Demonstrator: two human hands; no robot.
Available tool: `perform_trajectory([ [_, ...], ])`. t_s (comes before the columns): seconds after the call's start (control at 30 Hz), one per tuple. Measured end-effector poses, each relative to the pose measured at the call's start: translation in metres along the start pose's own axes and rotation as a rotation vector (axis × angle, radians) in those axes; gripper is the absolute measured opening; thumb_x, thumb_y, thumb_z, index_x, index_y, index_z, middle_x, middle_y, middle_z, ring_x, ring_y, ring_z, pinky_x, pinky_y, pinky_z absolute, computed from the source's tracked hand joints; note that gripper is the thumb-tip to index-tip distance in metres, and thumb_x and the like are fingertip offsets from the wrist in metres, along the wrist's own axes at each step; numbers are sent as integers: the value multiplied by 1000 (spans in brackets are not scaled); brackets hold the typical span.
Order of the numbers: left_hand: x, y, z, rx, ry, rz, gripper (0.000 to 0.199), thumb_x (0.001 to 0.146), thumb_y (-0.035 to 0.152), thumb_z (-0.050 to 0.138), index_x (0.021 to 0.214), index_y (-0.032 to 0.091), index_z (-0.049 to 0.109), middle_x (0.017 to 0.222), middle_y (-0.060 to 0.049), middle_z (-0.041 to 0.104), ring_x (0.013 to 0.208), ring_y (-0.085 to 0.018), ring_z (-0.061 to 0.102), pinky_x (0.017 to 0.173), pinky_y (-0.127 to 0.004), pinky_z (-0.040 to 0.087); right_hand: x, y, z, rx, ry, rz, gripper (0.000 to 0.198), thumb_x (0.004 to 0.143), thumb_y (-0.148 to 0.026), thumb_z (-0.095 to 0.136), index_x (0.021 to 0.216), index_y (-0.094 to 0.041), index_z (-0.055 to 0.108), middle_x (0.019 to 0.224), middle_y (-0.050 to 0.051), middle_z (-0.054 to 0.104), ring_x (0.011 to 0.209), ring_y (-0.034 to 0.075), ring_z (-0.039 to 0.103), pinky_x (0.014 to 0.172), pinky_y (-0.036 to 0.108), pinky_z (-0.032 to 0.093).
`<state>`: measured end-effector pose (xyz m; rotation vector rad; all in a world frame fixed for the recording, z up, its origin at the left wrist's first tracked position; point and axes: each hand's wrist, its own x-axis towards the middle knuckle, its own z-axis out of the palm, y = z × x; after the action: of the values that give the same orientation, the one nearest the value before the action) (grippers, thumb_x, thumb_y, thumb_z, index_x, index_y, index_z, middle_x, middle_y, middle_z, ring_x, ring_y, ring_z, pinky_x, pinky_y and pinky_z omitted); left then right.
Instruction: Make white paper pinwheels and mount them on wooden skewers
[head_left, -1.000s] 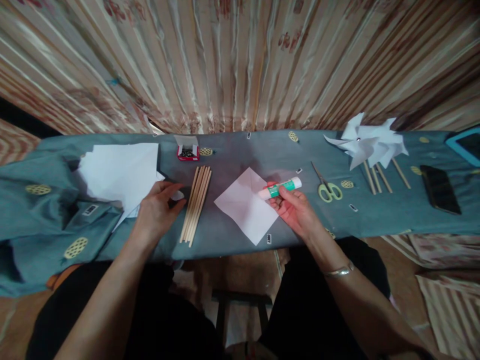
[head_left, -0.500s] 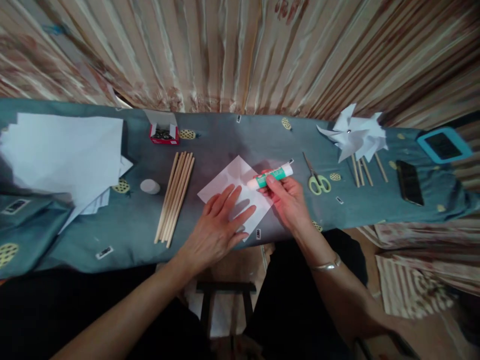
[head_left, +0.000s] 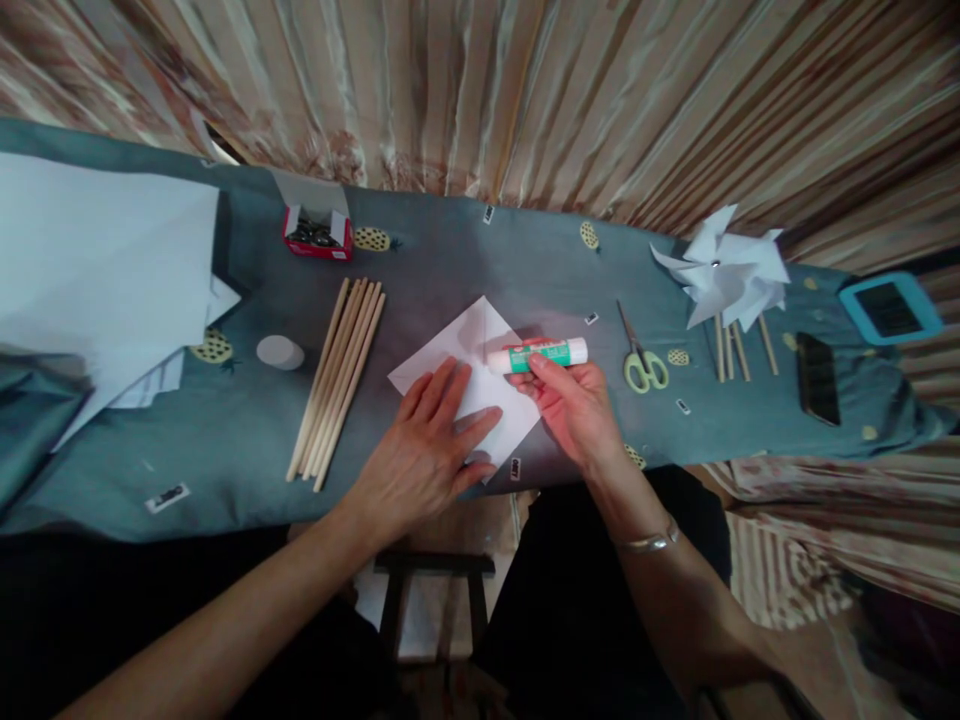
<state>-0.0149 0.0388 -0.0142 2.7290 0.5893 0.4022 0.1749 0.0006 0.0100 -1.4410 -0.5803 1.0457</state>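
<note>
A white paper square [head_left: 517, 412] with faint crease lines lies turned cornerwise near the table's front edge. My left hand [head_left: 420, 440] rests on its lower left part, fingers spread. In my right hand [head_left: 574, 405] is a green and white glue stick [head_left: 551, 353], gripped between thumb and fingers and held nearly level. Its uncapped tip points left over the middle of the paper; whether it touches the sheet I cannot tell. The white glue cap [head_left: 280, 352] stands apart on the left, beside a bundle of wooden sticks [head_left: 337, 385].
On the left is a stack of white paper [head_left: 105, 250], with a red box of small metal pieces [head_left: 318, 235] behind the sticks. Scissors [head_left: 641, 360], paper pinwheels [head_left: 731, 265] on sticks, a phone [head_left: 817, 380] and a blue-framed device [head_left: 891, 306] lie to the right.
The glue stick has shifted slightly left over the paper and turned closer to level. My left hand stays on the sheet. The whole view has tilted and shifted a little.
</note>
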Motion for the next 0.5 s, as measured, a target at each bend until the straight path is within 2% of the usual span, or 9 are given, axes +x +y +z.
perform_trajectory([
  [0.1, 0, 0, 0, -2, 0, 1, 52, 86, 47, 59, 133, 24, 51, 153, -20, 28, 141, -43, 24, 109, -57, 30, 0, 0, 0, -18, 32, 12, 31, 66, -42, 77, 85, -20, 68, 85, 3, 75, 63, 13, 68, 63, 28, 57],
  [0.27, 1, 0, 0, -5, 2, -9, 52, 85, 47, 60, 132, 24, 51, 153, -18, 28, 141, -42, 24, 109, -57, 30, 1, 3, 0, -120, 101, -61, 30, 68, -45, 75, 80, -18, 67, 67, 0, 70, 56, 12, 66, 53, 25, 55],
  [0.5, 1, 0, 1, -29, 20, -3, 49, 87, 45, 59, 131, 24, 52, 155, -19, 24, 142, -42, 23, 110, -57, 28, 2, 5, 0, -288, 143, -180, 29, 70, -44, 74, 75, -17, 65, 62, 0, 68, 55, 13, 66, 53, 25, 55],
])
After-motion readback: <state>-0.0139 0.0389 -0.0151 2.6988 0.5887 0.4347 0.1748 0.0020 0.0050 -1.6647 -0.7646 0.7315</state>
